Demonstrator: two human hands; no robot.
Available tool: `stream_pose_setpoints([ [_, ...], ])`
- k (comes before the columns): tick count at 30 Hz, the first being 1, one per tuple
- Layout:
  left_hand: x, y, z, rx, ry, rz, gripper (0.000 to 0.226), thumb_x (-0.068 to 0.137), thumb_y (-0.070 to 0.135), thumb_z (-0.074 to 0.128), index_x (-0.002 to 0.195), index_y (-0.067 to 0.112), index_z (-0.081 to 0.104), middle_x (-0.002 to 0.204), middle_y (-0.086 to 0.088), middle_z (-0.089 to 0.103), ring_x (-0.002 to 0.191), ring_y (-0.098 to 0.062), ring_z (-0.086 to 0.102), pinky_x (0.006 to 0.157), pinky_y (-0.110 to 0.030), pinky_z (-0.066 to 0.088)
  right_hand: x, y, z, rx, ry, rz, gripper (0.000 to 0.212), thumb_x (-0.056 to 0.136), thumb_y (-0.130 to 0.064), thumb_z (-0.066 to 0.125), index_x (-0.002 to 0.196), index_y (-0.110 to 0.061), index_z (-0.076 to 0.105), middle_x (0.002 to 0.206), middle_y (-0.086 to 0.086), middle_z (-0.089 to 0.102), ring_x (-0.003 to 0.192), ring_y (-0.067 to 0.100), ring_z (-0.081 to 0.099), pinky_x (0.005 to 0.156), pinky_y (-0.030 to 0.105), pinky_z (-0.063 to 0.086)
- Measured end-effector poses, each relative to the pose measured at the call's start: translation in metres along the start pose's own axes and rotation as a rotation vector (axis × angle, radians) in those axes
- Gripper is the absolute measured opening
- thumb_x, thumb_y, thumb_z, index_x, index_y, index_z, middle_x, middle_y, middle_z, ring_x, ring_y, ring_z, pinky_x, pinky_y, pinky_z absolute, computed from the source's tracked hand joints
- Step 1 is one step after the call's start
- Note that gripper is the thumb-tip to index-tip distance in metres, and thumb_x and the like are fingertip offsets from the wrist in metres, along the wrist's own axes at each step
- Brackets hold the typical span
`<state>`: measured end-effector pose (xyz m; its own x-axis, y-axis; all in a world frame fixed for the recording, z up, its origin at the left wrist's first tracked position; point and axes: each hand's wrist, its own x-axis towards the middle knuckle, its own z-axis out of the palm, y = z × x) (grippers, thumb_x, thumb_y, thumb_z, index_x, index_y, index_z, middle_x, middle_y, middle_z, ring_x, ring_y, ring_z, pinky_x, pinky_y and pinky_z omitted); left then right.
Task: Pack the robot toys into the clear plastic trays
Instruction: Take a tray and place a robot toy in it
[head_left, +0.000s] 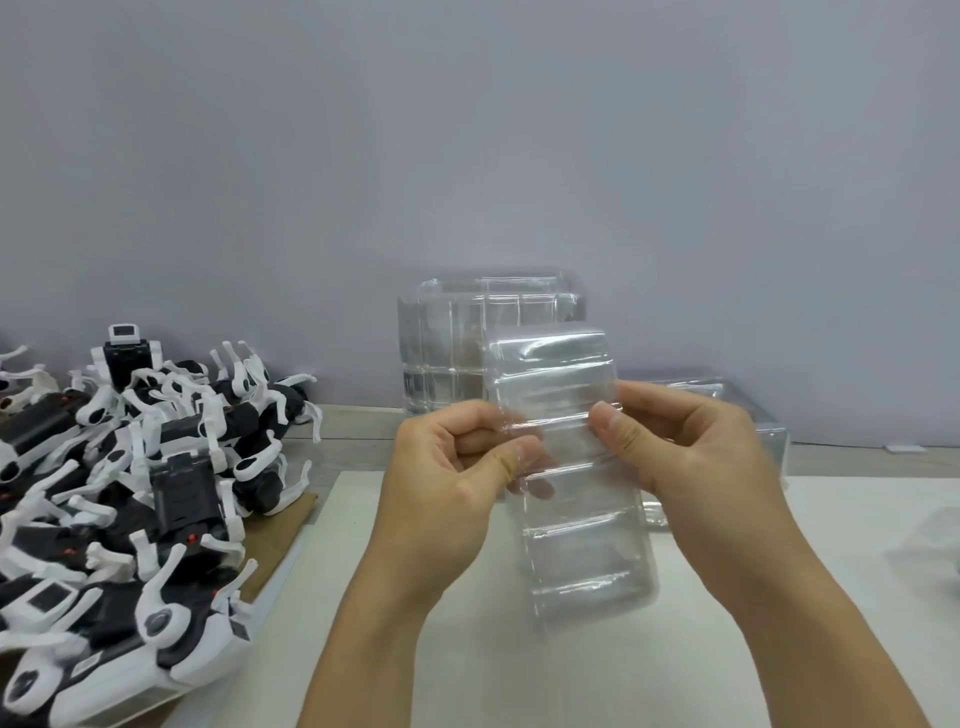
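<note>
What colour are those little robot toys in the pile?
The robot toys are black and white, seen in the head view.

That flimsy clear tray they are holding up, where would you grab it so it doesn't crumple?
Probably by its long side rims, as here: the left hand and right hand each pinch an edge of the clear tray from opposite sides, in its upper half. The ribbed cavities down the middle look thin, so squeezing there would likely buckle it; the rims seem stiffer.
</note>
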<state>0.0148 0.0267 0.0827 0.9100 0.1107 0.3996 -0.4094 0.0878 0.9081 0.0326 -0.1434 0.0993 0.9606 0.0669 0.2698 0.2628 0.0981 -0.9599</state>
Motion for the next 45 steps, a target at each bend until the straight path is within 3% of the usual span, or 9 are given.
stream_pose_setpoints([
  [7,0.000,-0.001,-0.001,0.043,0.056,0.048,0.036,0.085,-0.013,0.065,0.071,0.019,0.074,0.074,-0.005,0.075,0.066,-0.028,0.074,0.059,-0.039,0.061,0.001,-0.003,-0.002,-0.014,0.111,-0.112,0.018,0.081,-0.007,0.076,0.091,-0.022,0.078,0.077,0.003,0.076,0.069,0.011,0.071,0.060,0.022,0.057],
  [14,0.000,-0.005,-0.035,-0.032,0.176,0.114,0.028,0.081,-0.013,0.060,0.080,0.012,0.071,0.068,-0.006,0.072,0.056,-0.022,0.068,0.058,-0.025,0.056,0.003,-0.015,-0.039,0.006,0.291,-0.204,0.018,0.089,-0.001,0.066,0.094,-0.015,0.074,0.064,-0.003,0.071,0.055,0.008,0.060,0.054,0.018,0.053],
  [21,-0.004,-0.007,-0.071,-0.297,0.366,0.026,0.057,0.094,-0.012,0.042,0.068,0.025,0.077,0.065,0.007,0.069,0.060,-0.006,0.066,0.061,-0.019,0.057,-0.002,-0.038,-0.081,0.043,0.480,-0.247,0.015,0.097,-0.020,0.060,0.100,-0.026,0.073,0.085,-0.006,0.072,0.070,0.007,0.065,0.066,0.017,0.054],
  [27,-0.003,-0.004,-0.063,-0.585,0.547,-0.046,0.036,0.102,-0.005,0.033,0.087,0.018,0.057,0.075,0.008,0.060,0.064,-0.001,0.060,0.065,-0.014,0.055,0.013,-0.050,-0.073,-0.106,0.555,-0.363,0.023,0.095,-0.016,0.059,0.101,-0.034,0.073,0.087,-0.011,0.073,0.076,-0.001,0.065,0.070,0.010,0.047],
  [30,-0.004,-0.005,-0.057,-0.664,0.674,-0.101,0.040,0.103,-0.006,0.029,0.082,0.018,0.053,0.066,0.010,0.059,0.063,-0.002,0.055,0.070,-0.017,0.051,0.040,-0.046,-0.069,-0.321,0.536,-0.366,0.025,0.094,-0.012,0.061,0.099,-0.034,0.072,0.089,-0.007,0.072,0.070,-0.002,0.060,0.074,0.017,0.048],
  [33,-0.009,-0.004,-0.052,-0.744,0.811,-0.173,0.040,0.103,-0.004,0.029,0.081,0.017,0.055,0.067,0.007,0.058,0.059,-0.004,0.055,0.064,-0.019,0.047,0.066,-0.032,-0.064,-0.579,0.430,-0.243,0.027,0.093,-0.009,0.061,0.100,-0.032,0.073,0.086,-0.012,0.069,0.086,0.012,0.063,0.097,0.036,0.039],
  [37,-0.017,-0.006,-0.049,-0.736,1.044,-0.307,0.032,0.095,0.004,0.033,0.078,0.019,0.057,0.074,0.004,0.058,0.064,-0.011,0.052,0.069,-0.026,0.041,0.082,-0.004,-0.056,-0.831,0.371,-0.130,0.038,0.088,-0.001,0.056,0.090,-0.037,0.070,0.078,-0.019,0.061,0.098,0.011,0.057,0.073,0.032,0.010],
  [42,-0.033,-0.018,-0.043,-0.607,1.249,-0.411,0.025,0.095,0.014,0.036,0.076,0.020,0.050,0.076,0.004,0.057,0.068,-0.011,0.053,0.066,-0.027,0.036,0.077,0.016,-0.054,-0.933,0.350,-0.106,0.049,0.085,0.005,0.051,0.102,-0.035,0.073,0.085,-0.016,0.066,0.114,0.014,0.048,0.092,0.038,0.016],
  [45,-0.036,-0.013,-0.043,-0.615,1.210,-0.355,0.029,0.097,0.013,0.032,0.073,0.018,0.049,0.061,0.006,0.058,0.062,-0.009,0.047,0.061,-0.023,0.036,0.060,0.015,-0.051,-0.894,0.432,-0.197,0.045,0.087,0.003,0.054,0.097,-0.038,0.071,0.087,-0.015,0.063,0.100,0.010,0.045,0.082,0.032,0.013],
])
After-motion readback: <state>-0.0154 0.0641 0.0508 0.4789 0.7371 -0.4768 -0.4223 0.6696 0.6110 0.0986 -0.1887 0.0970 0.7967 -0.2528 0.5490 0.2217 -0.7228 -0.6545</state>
